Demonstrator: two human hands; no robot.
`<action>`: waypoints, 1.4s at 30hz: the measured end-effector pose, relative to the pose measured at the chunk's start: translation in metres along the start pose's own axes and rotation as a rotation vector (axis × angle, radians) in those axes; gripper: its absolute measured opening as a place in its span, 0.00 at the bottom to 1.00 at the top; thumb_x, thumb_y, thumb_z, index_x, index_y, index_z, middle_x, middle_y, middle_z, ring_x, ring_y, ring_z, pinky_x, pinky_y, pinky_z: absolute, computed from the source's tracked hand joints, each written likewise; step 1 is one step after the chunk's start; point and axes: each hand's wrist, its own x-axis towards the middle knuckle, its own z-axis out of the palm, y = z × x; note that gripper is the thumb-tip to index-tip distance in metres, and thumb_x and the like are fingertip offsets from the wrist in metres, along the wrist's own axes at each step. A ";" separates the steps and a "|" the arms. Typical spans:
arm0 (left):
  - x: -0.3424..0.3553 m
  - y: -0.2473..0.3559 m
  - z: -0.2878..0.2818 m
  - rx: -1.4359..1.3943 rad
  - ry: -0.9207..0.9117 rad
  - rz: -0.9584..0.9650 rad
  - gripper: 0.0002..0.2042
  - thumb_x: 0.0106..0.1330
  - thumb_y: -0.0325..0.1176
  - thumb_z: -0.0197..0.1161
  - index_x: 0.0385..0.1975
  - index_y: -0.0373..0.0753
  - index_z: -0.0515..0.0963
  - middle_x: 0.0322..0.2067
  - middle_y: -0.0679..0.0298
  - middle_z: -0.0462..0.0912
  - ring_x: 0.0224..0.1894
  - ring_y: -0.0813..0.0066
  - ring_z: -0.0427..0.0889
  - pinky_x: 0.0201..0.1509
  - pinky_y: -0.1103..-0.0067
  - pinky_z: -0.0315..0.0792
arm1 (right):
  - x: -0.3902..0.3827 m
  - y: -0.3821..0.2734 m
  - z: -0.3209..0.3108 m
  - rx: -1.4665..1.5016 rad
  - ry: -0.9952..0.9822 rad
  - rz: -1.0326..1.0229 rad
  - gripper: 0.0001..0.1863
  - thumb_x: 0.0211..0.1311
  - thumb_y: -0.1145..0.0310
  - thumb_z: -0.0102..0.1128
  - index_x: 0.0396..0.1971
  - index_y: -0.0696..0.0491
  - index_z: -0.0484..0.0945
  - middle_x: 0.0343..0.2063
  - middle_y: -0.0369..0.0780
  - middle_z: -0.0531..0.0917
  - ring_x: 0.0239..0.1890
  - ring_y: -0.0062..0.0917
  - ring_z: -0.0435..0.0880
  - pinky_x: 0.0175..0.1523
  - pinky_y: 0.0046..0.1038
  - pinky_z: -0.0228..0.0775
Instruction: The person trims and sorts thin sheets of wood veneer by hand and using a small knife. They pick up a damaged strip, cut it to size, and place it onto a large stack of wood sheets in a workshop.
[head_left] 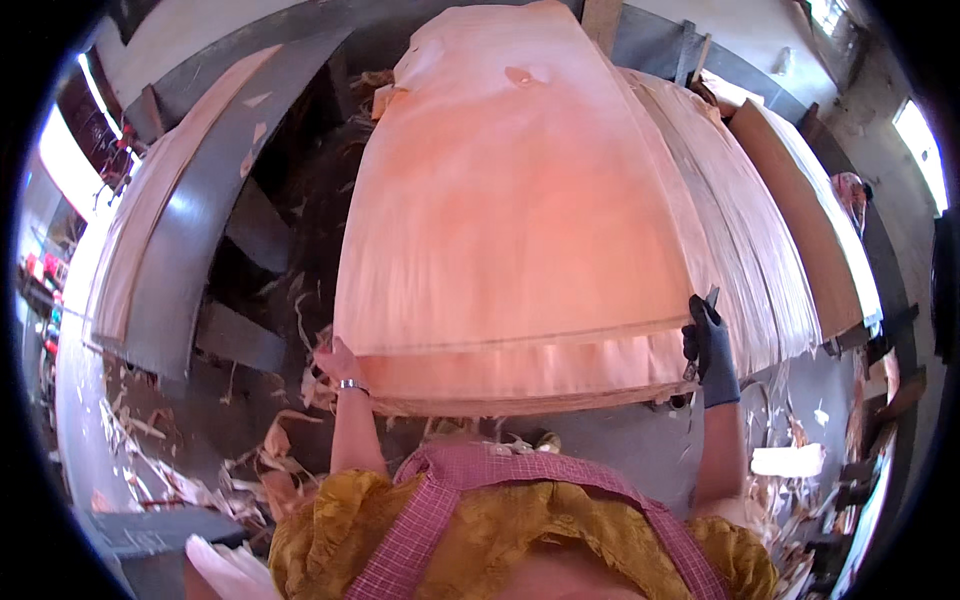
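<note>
A tall stack of pale orange wood veneer sheets (520,385) lies in front of me. Its top veneer sheet (520,220) has a near edge set back from the sheets below, and a small torn spot near the far end. My left hand (338,362), bare with a band at the wrist, is closed at the near left corner of the top sheet. At the near right corner is my right hand (709,345) in a dark grey glove. Its fingers are closed round a slim grey tool (713,295), whose tip sticks up above the fist; the rest is hidden.
More veneer (745,220) lies close on the right, with a brown board stack (800,210) beyond it. On the left, a grey metal-like panel (190,220) carries long sheets. Veneer scraps (280,450) litter the floor on both sides.
</note>
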 end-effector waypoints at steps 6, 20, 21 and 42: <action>-0.169 0.090 0.018 -0.325 -0.890 -1.424 0.29 0.62 0.56 0.61 0.49 0.35 0.72 0.45 0.54 0.77 0.49 0.57 0.75 0.52 0.56 0.71 | 0.034 0.026 -0.105 -0.008 0.089 0.007 0.21 0.60 0.51 0.64 0.50 0.44 0.77 0.12 0.31 0.71 0.08 0.16 0.65 0.12 0.21 0.55; -0.151 0.038 0.005 -0.972 -0.756 -0.795 0.16 0.72 0.39 0.49 0.52 0.37 0.71 0.50 0.60 0.78 0.50 0.64 0.80 0.51 0.68 0.78 | 0.076 0.129 -0.154 -0.047 0.147 -0.037 0.21 0.66 0.56 0.59 0.55 0.48 0.75 0.19 0.30 0.77 0.11 0.13 0.64 0.14 0.20 0.53; -0.152 0.035 0.013 -0.829 -0.758 -0.766 0.16 0.73 0.38 0.48 0.55 0.37 0.69 0.52 0.59 0.76 0.54 0.63 0.77 0.56 0.65 0.75 | 0.081 0.137 -0.154 -0.129 0.172 -0.039 0.19 0.65 0.56 0.60 0.53 0.45 0.76 0.18 0.29 0.74 0.11 0.13 0.65 0.15 0.20 0.54; -0.206 0.032 0.055 -0.853 -0.584 -0.818 0.16 0.73 0.41 0.51 0.52 0.37 0.68 0.47 0.59 0.77 0.49 0.61 0.78 0.52 0.67 0.77 | 0.176 0.232 -0.165 -0.412 0.276 -0.225 0.23 0.68 0.54 0.54 0.61 0.44 0.71 0.19 0.32 0.75 0.13 0.15 0.67 0.15 0.22 0.56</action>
